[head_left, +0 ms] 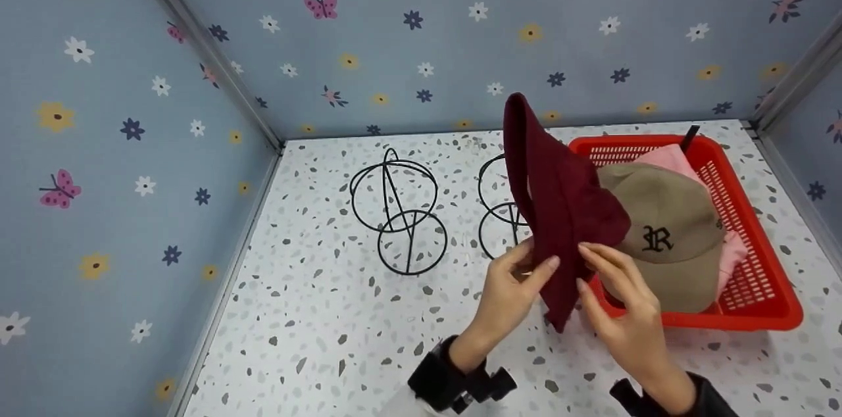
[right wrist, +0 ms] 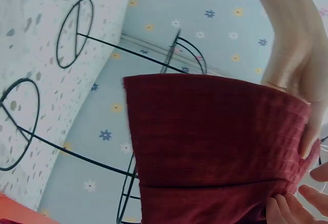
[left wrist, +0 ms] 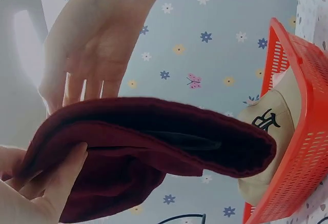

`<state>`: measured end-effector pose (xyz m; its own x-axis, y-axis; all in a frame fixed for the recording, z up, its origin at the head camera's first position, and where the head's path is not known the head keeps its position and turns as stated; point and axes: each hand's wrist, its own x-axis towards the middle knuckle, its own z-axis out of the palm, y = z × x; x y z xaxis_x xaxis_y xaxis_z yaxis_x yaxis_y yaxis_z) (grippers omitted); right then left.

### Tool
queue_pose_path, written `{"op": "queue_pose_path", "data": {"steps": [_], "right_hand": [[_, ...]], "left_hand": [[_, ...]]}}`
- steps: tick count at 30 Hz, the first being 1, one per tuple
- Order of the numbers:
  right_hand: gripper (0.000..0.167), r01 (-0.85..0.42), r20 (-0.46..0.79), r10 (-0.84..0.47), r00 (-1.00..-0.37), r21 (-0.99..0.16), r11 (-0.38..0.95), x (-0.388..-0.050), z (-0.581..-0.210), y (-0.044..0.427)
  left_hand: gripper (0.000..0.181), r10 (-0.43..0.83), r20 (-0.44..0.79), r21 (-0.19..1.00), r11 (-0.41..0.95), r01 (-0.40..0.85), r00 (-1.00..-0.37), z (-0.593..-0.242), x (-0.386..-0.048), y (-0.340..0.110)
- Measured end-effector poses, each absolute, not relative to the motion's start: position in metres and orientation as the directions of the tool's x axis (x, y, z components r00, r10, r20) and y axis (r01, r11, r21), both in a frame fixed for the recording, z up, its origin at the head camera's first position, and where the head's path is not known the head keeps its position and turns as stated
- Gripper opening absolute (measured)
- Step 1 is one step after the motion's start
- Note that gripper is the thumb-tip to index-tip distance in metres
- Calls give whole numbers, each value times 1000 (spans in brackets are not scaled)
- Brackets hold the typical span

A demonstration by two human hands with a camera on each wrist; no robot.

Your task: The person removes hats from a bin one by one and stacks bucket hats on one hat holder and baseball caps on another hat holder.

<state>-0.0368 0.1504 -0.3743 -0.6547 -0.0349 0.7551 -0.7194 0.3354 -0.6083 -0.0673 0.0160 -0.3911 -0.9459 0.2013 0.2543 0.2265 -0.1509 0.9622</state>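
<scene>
A maroon bucket hat (head_left: 559, 200) is held up on its side between the two hands, its opening facing left. My left hand (head_left: 503, 302) grips the lower brim, thumb on the outer face and fingers on the opening side. At the fold between brim and crown, my right hand (head_left: 625, 312) pinches the cloth with thumb and fingertips. In the left wrist view the dark inside of the hat (left wrist: 205, 147) shows. The right wrist view shows the stitched brim (right wrist: 215, 126) spread wide. Behind the hat, a khaki cap (head_left: 664, 226) with a black letter lies in a red basket (head_left: 756, 318).
A black wire hat stand (head_left: 408, 272) is on the speckled white tabletop (head_left: 316, 312) at left. A second wire stand (head_left: 487, 239) is partly hidden behind the hat. Pink fabric (head_left: 668, 157) lies under the cap. Flower-patterned panels (head_left: 421, 42) enclose the table.
</scene>
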Motion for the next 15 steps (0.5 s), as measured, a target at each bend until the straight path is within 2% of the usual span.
{"op": "queue_pose_path", "data": {"steps": [8,11,15], "right_hand": [[40,-736,743,-47,-667,-649,194,-39,-375,147],[44,-723,728,-45,-684,-668,178,-39,-375,146],[50,-699,703,-50,-709,-692,181,-39,-375,145]], "left_hand": [[46,305,269,946,-261,192,-913,-395,-70,7],[48,311,294,941,-259,217,-904,-397,-71,6],[43,295,323,938,-227,263,-899,-398,-71,5]]}}
